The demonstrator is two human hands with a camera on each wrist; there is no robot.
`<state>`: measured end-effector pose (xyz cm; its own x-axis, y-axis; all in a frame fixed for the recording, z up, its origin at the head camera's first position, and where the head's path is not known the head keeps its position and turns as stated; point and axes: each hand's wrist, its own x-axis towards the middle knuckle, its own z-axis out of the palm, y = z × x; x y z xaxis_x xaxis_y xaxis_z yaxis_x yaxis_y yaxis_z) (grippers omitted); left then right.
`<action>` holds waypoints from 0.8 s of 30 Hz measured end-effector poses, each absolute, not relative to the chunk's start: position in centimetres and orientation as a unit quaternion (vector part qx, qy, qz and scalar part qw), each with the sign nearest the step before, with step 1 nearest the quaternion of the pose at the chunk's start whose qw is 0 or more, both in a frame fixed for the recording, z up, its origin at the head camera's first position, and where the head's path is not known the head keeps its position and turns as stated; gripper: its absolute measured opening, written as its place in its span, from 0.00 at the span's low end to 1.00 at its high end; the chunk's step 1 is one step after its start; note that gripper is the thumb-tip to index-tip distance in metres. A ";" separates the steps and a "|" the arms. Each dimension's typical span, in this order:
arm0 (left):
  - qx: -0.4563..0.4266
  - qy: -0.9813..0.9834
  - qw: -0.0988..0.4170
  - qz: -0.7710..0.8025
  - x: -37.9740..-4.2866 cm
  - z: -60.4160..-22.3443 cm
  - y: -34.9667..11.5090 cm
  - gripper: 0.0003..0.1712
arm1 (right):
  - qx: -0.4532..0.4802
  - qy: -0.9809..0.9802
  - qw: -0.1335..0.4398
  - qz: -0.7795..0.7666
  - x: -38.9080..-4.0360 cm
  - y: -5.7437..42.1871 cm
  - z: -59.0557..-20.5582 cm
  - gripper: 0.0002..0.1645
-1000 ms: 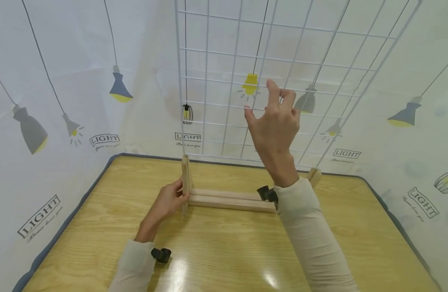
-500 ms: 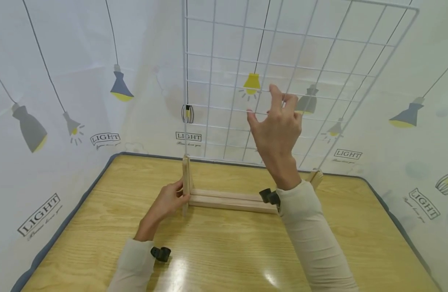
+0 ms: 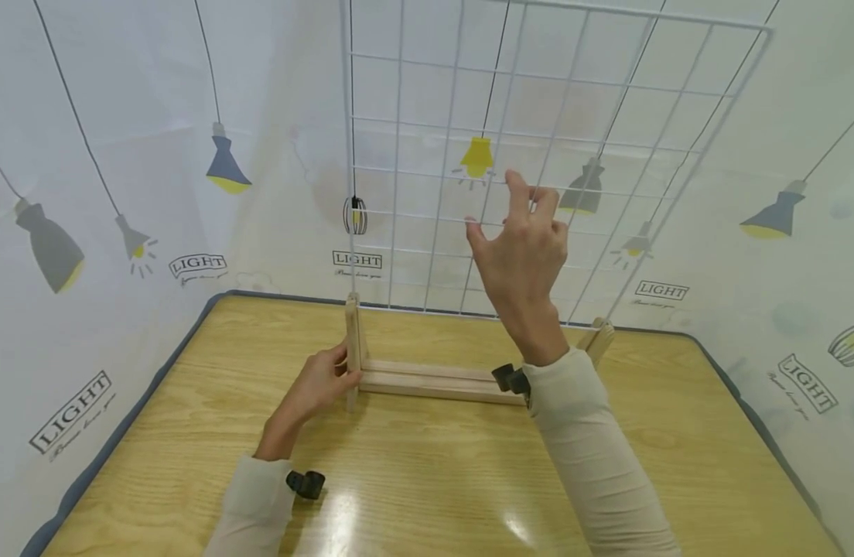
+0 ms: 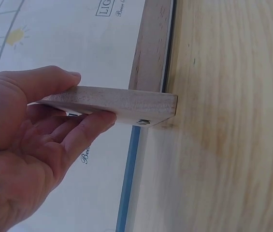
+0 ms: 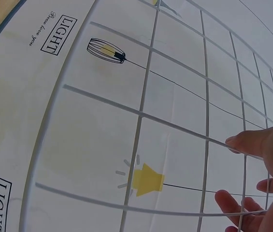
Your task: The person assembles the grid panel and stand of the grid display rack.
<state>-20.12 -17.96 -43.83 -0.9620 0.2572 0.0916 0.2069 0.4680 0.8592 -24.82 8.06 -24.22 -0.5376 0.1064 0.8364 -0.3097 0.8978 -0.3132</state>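
A white wire grid panel [image 3: 397,121] stands tilted over a low wooden frame [image 3: 434,383]. My right hand [image 3: 520,263] holds the grid near its middle. In the right wrist view the thumb [image 5: 245,141] lies against one wire while other fingers reach through the openings. The left hand [image 3: 322,381] grips the frame's left upright [image 4: 126,101], thumb on one side and fingers on the other. The grid's bottom edge meets the tops of the left and right uprights [image 3: 597,340]; whether it sits in them I cannot tell.
The frame rests on a wood-grain table [image 3: 427,480] with a dark blue edge. A white backdrop [image 3: 288,116] printed with lamps and "LIGHT" labels surrounds the table on three sides. Small black cameras [image 3: 305,485] sit at both wrists.
The right hand has moved down a little with the grid. The grid's upper right corner has come lower into view and its bottom edge has dropped. The left hand stays on the upright.
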 end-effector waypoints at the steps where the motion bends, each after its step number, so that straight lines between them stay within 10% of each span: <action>1: 0.134 0.856 0.025 0.498 -20.1 -43.8 -18.0 0.38 | 0.060 -0.850 0.476 0.217 -24.8 8.1 -24.3 0.40; 24: 0.129 0.853 0.051 0.502 -20.0 -42.2 -18.1 0.45 | 0.065 -0.857 0.472 0.196 -24.8 8.1 -26.1 0.39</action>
<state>-20.00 -18.06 -42.16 -0.9618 0.2706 0.0426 0.1685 0.4620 0.8707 -24.81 8.08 -26.07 -0.5462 0.0729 0.8345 -0.2966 0.9148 -0.2741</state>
